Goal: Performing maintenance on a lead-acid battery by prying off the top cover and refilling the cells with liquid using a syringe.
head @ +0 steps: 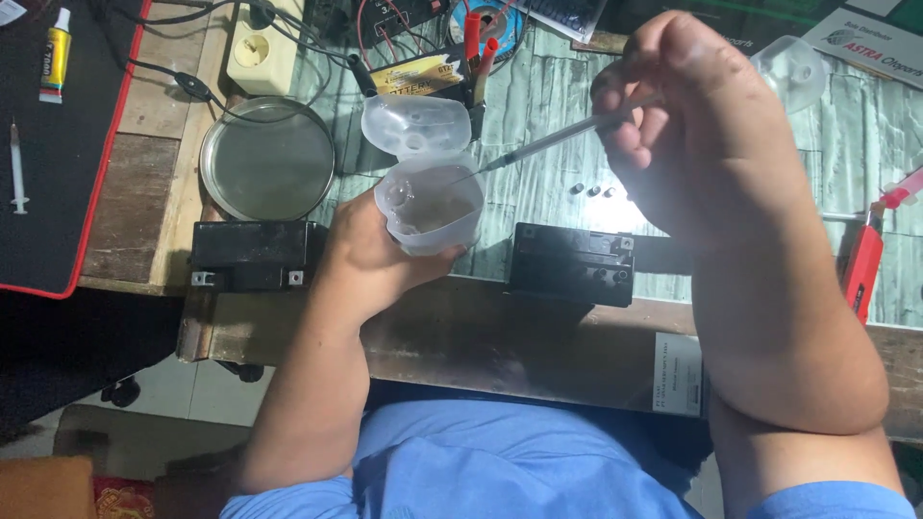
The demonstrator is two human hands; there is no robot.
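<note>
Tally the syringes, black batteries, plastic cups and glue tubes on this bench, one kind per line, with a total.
Syringes: 2 (one in the right hand at, one on the black mat)
Black batteries: 2
Plastic cups: 1, in the left hand at
Glue tubes: 1
Total: 6

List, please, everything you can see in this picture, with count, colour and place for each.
Plastic container: one, clear, hinged lid open, held over the bench edge.
Syringe: one, clear and grey, tip in the container's mouth.
Black batteries: two, one left and one centre at the bench edge.
Round metal dish: one, silver, left on the bench.
Small caps: three, dark, beside the centre battery.
Glue tube: one, yellow, on the black mat at far left.
Spare syringe: one, clear, on that mat.
Red tool: one, right edge.
Left hand: grips the container.
Right hand: holds the syringe.
</note>
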